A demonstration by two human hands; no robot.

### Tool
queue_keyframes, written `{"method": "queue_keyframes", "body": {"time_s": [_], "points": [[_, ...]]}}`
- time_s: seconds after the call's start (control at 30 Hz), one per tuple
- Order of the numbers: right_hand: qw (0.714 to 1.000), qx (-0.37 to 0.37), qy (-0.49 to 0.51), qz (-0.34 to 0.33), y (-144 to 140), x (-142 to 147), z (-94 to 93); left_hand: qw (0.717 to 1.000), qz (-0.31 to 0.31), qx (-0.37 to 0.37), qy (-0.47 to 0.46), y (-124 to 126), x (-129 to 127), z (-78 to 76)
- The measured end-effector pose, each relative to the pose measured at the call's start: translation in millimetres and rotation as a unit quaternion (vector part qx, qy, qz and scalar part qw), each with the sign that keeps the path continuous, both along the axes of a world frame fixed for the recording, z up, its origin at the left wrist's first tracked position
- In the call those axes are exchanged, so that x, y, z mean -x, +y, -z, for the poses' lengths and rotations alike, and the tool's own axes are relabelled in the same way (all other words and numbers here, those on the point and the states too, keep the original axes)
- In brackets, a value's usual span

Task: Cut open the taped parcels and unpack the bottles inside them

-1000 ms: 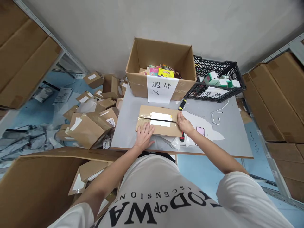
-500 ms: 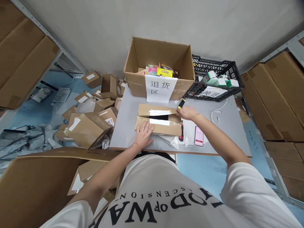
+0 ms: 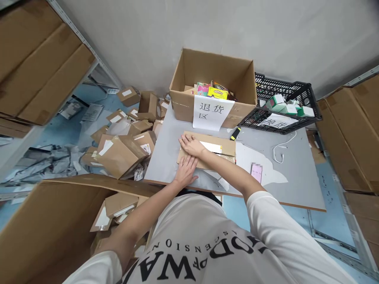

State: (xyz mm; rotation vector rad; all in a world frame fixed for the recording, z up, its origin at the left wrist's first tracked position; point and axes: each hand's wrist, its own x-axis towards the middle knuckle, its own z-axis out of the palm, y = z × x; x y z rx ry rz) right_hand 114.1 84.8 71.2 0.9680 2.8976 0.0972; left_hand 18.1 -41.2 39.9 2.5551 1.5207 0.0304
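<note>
A small brown cardboard box (image 3: 229, 146) lies on the grey table in front of me, with a white label (image 3: 212, 147) and clear tape on its top. My right hand (image 3: 192, 146) rests across the box's left end, fingers stretched over the top. Just below it, my left hand (image 3: 186, 172) lies along the near left corner, fingers extended against the cardboard. My right forearm hides part of the box's top and near side. Beyond the box's right far corner is a black-and-yellow utility knife (image 3: 235, 133), touched by neither hand.
A large open carton (image 3: 180, 107) of small packages stands at the table's back, beside a black plastic crate (image 3: 288, 128) of green-white boxes. A phone (image 3: 256, 172) and white cable (image 3: 275, 152) lie right. Used boxes (image 3: 118, 156) crowd the floor left; another big carton (image 3: 59, 213) stands near.
My right hand has left the box's right end and crossed over to its left end, beside my left hand. The gap between the top flaps looks narrower. The view has shifted left.
</note>
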Motion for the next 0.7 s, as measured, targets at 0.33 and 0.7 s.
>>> {"method": "queue_keyframes", "body": {"time_s": [0.33,0.7], "points": [[0.993,0.022,-0.078,-0.086,19.8,12.2,-17.2,1.0,-0.006,0.019,0.013,1.7,-3.9,1.2],[0.99,0.128,-0.024,0.058,65.5,-33.2,-70.3,1.0,-0.007,0.013,-0.011,3.3,-3.4,-5.9]]}}
